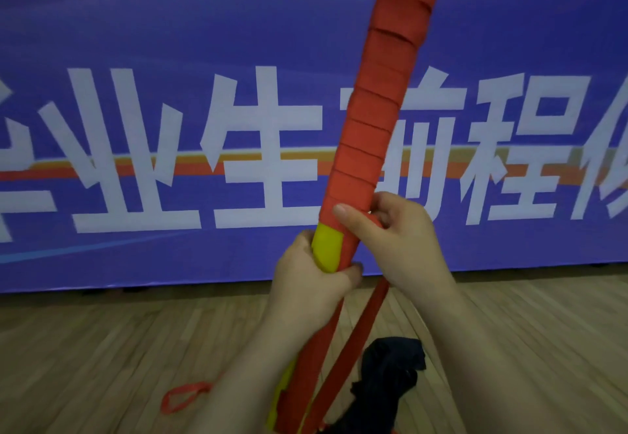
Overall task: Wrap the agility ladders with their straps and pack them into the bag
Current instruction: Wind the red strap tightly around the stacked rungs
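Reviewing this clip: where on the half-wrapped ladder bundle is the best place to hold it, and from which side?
Probably the bare yellow stretch of the ladder bundle, from its left, where the left hand wraps it. The bundle is long, slim and near upright, and that side leaves the right hand free for the strap.

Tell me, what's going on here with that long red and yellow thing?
A person is bundling up a folded agility ladder of yellow flat rungs, held tilted upright. The left hand grips the bundle, while the right hand holds the red fabric strap against it; the strap spirals round most of the upper part. A loose length hangs toward the wooden floor, where a crumpled dark cloth bag lies, not yet packed.
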Demonstrator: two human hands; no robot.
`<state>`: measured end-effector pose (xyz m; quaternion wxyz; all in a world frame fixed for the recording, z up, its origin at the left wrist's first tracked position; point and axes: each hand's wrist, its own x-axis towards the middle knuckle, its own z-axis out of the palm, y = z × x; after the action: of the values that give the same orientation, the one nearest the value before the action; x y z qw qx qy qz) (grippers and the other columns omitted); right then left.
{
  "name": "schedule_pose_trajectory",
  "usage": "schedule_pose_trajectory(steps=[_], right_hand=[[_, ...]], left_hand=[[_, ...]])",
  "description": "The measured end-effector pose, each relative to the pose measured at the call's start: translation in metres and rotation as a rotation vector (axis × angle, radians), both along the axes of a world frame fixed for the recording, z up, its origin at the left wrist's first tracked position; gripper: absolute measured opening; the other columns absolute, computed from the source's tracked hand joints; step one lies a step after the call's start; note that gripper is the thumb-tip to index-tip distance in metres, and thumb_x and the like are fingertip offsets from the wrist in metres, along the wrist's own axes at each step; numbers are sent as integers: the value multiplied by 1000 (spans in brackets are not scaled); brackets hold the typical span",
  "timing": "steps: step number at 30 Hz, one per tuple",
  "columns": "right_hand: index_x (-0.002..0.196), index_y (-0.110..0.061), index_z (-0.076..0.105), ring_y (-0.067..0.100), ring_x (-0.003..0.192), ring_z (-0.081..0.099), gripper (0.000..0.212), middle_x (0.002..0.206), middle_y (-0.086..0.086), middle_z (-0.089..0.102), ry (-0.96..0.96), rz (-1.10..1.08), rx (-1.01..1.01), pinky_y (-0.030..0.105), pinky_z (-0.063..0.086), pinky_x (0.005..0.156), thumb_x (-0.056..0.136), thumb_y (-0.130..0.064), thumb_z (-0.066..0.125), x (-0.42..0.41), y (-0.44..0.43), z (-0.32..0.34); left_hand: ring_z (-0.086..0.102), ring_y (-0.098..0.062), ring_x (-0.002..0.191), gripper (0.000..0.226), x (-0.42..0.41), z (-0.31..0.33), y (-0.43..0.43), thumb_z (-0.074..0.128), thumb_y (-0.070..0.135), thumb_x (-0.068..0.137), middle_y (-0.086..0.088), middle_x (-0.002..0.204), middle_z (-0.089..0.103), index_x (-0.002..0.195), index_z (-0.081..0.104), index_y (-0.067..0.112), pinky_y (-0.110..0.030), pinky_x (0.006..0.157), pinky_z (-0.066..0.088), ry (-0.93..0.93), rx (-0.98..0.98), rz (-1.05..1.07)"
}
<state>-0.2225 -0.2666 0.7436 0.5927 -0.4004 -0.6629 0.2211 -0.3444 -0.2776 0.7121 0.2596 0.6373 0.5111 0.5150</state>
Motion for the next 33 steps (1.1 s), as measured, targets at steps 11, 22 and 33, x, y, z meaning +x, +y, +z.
schedule_pose_trajectory(steps=[11,22,33], right_hand=[[110,-20,61,2,44,38,38,49,-5,42,113,378,-73,13,36,48,76,-29,75,15,0,-5],[79,-18,74,16,70,72,37,76,2,75,264,376,-45,26,55,60,50,-36,87,10,4,-9],[87,-14,71,24,67,62,41,72,13,67,-14,72,-63,40,52,67,74,-52,67,13,-1,-19]], left_hand=[[52,-24,37,39,-13,-1,-8,71,19,40,-15,52,52,73,56,4,-24,41,44,-538,-182,-493],[68,-16,91,82,-20,-3,-6,83,44,42,-3,107,68,116,55,24,-36,78,57,-274,-100,-423],[55,-5,61,45,3,-14,0,76,12,66,7,76,58,93,45,30,-17,47,38,57,33,50]])
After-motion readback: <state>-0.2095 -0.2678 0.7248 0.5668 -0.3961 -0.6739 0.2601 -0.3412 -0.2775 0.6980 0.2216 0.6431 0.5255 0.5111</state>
